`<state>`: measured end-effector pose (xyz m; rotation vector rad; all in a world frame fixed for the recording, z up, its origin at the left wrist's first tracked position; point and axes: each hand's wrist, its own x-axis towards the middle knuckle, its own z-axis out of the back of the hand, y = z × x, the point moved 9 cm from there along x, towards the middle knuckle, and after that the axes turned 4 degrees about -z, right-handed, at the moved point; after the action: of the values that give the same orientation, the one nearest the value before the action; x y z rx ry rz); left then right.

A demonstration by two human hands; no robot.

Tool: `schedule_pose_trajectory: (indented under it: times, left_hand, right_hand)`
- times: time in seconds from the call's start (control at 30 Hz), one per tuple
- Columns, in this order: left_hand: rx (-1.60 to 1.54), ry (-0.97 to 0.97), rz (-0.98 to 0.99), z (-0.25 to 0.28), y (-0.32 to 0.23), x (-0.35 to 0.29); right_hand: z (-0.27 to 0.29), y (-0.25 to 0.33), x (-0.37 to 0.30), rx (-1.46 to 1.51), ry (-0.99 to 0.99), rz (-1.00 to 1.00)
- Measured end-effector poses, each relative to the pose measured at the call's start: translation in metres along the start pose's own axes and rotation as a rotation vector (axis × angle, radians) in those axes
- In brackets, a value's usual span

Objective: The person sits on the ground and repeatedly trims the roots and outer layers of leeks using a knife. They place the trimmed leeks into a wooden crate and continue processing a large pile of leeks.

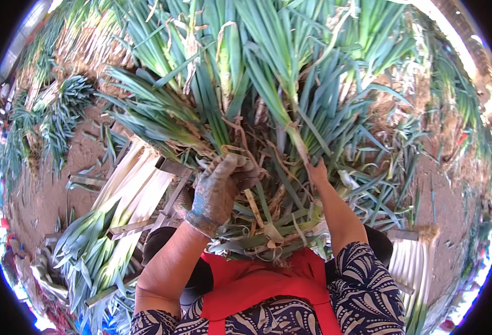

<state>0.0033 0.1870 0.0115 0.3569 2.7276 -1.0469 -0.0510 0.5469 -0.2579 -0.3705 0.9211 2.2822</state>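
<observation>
Closed around the lower stalk of a leek (297,139) is my bare right hand (317,173); the leek's green leaves fan up and away from me. My left hand (217,187), in a dirty pale work glove, is also closed, with its fingers curled inward. Brown withered strips (240,134) run down beside its fingertips, but what it grips, if anything, is hidden. Trimmed leaves and dry scraps (268,229) lie heaped below my hands, against my red apron (257,285).
A large pile of leeks (218,61) rises in front of me. Cleaned leeks with long white stalks (140,178) rest on a metal-barred rack (128,229) at left. More white stalks (410,268) lie at right. Bare soil (84,145) shows between the heaps.
</observation>
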Motion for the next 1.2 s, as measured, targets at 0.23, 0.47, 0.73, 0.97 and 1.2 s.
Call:
schedule_pose_trajectory:
  times: [0.23,0.47,0.73,0.97,1.2]
  left_hand:
    - [0.034,-0.001,0.023,0.000,0.001,0.007]
    - [0.049,-0.070,-0.045,0.018,0.011,0.009]
    - [-0.071,0.096,-0.079,-0.011,0.021,0.015]
    - [-0.067,0.095,0.042,-0.007,0.017,0.011]
    - [-0.087,0.090,-0.013,-0.003,0.008,-0.006]
  right_hand:
    - [-0.042,-0.014,-0.019,-0.230,0.211,0.144]
    - [0.010,0.026,-0.114,0.388,0.114,0.112]
    - [0.011,0.036,-0.300,1.158,1.048,-0.052]
    - [0.023,0.096,-0.311,0.851,0.644,0.435]
    - [0.054,0.208,-0.310,0.393,0.174,0.813]
